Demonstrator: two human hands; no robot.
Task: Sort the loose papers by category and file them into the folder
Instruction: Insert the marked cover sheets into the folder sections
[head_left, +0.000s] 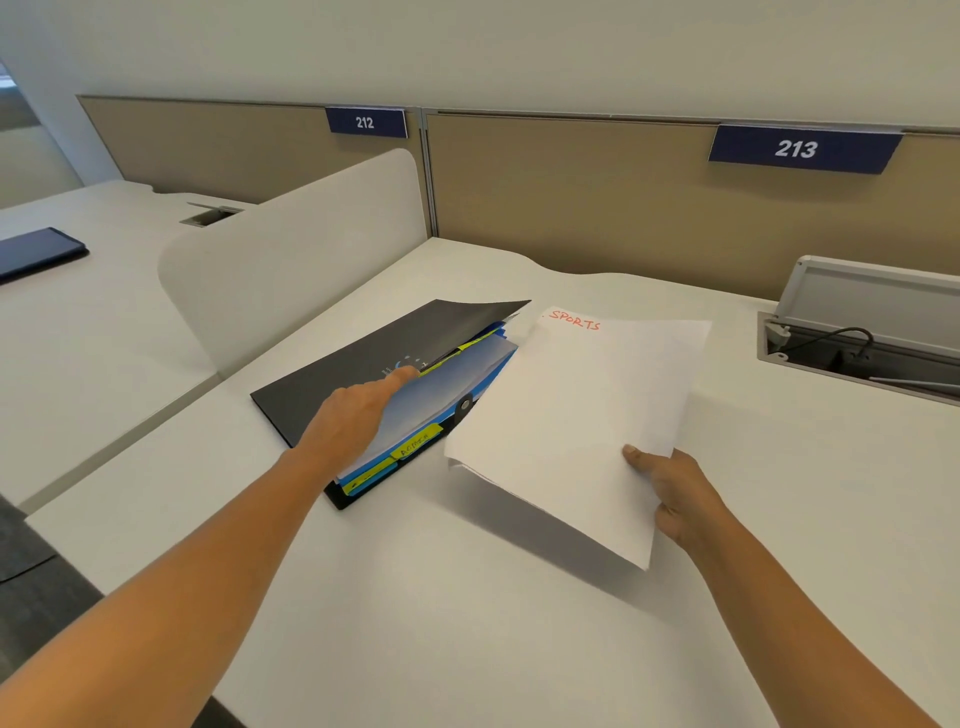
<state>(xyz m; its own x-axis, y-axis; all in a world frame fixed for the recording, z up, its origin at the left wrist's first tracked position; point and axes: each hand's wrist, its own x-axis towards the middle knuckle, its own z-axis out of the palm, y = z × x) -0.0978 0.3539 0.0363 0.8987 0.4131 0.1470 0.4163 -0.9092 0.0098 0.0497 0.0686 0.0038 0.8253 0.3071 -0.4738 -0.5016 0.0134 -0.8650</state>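
Filing: the right hand (670, 499) pinches the SPORTS papers (576, 415) just right of the folder (332, 374). The left hand (353, 415) delves among its dividers (447, 374), fingers hidden, grip unclear. Next, I judge, it must find the matching pocket.

Office: numbered desk partitions (795, 149)

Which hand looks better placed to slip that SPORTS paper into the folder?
The right hand: it grips the SPORTS papers beside the folder, while the left hand is tucked between the folder's dividers, parting them.
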